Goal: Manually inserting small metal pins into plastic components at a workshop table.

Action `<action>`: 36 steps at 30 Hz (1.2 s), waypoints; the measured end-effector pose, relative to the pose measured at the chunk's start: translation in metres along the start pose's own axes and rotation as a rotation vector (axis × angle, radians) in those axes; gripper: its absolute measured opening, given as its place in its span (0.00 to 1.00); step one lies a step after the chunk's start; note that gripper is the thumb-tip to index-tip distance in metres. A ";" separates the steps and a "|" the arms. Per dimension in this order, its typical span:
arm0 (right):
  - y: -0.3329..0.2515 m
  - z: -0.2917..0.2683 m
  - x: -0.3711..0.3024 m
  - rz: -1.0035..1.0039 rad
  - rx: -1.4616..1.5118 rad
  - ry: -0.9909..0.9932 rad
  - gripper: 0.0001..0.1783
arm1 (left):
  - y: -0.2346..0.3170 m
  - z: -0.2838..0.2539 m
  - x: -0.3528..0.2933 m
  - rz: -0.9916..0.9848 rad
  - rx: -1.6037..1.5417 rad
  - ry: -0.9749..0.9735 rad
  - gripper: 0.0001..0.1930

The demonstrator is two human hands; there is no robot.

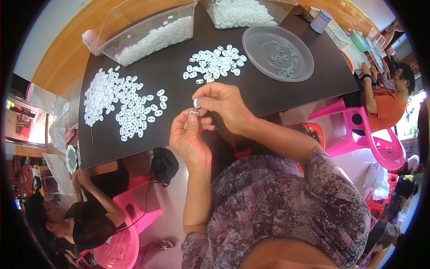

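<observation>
Above the table's near edge, my two hands meet fingertip to fingertip. My left hand [190, 136] pinches a small white oval plastic piece [194, 113] between thumb and fingers. Just over it, the thumb and forefinger of my right hand [226, 105] are closed on another small white plastic piece [196, 103]. Whether the two pieces touch is too small to tell. Beyond my right hand lies a loose pile of white oval pieces [217, 62] with dark holes. A larger spread of similar pieces [134, 110] covers the table's left side.
The dark table [165, 78] bears two clear bins [150, 42] of white pieces at the back. A round clear tray [251, 49] holds small grey-green bits. A lidded container [321, 21] stands back right. People sit left and right near pink plastic chairs [118, 246].
</observation>
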State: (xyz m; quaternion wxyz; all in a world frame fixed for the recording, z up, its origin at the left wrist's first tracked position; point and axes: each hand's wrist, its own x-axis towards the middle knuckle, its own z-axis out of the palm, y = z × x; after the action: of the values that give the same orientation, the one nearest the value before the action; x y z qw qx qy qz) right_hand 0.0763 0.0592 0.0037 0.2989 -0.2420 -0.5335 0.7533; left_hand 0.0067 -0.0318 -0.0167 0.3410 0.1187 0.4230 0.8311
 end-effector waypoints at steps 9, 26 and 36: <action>0.006 0.000 -0.008 -0.190 -0.075 0.036 0.06 | 0.010 0.000 -0.002 0.064 -0.007 0.029 0.06; -0.013 -0.016 -0.011 -0.048 -0.178 -0.003 0.07 | 0.008 0.005 -0.006 0.074 0.071 -0.007 0.07; -0.010 -0.016 -0.010 0.046 -0.024 0.085 0.07 | 0.004 0.008 -0.011 0.098 0.183 -0.010 0.08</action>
State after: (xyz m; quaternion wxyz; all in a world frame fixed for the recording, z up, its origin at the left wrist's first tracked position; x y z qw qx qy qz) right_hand 0.0961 0.0651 0.0085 0.3008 -0.2898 -0.5236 0.7426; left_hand 0.0169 -0.0354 -0.0073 0.2896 0.1740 0.4893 0.8040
